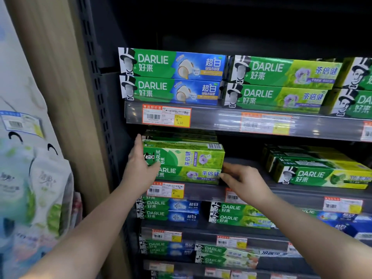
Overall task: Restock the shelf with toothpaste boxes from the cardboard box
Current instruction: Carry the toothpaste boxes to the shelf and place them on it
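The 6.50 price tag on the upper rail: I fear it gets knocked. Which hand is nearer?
Left. The left hand lies just below and left of the 6.50 price tag; the right hand is farther down and to its right.

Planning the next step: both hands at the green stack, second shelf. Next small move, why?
Probably nudge the upper box left, square over the lower box: its right end seems to jut past; the left hand lies flat on the left end, the right hand touches the right end.
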The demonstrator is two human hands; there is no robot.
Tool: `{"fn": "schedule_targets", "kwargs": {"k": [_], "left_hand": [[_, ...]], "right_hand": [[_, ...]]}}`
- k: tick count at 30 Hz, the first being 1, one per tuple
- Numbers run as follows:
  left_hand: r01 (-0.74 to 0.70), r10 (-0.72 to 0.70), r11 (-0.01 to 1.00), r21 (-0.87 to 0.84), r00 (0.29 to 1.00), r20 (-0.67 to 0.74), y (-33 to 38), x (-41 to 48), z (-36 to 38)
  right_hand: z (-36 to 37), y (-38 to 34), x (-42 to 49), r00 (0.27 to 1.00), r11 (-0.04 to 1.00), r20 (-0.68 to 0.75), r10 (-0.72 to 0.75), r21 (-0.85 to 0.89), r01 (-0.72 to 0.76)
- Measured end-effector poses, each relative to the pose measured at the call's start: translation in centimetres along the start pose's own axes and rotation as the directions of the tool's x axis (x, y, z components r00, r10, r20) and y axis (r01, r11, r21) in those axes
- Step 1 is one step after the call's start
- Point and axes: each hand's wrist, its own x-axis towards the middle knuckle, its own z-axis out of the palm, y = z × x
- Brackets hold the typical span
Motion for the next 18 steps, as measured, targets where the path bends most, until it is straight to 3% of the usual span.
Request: {"fn": "schedule_targets", "kwargs": {"k": [4, 8, 18], "left_hand": [[0.071, -0.074, 0.99, -0.124, 0.997, -0.022, -1.0, -0.4, -0.1], [0.025, -0.028, 0.999, -0.047, 0.998, -0.058, -2.1, 0.3, 0.0], [-0.014, 0.011, 0.998, -0.057, 0.999, -0.05, -2.7, 0.2, 0.1]], "right_hand": [[0.6, 0.0, -0.5, 0.996, 1.0, -0.088, 0.015, 0.007, -0.015], [1.1, 0.0, -0.1, 0.991, 0.997, -0.12, 0.064, -0.035, -0.068], [1.2, -0.7, 1.6, 0.97, 0.964, -0.103, 0.22, -0.132, -0.233]]}}
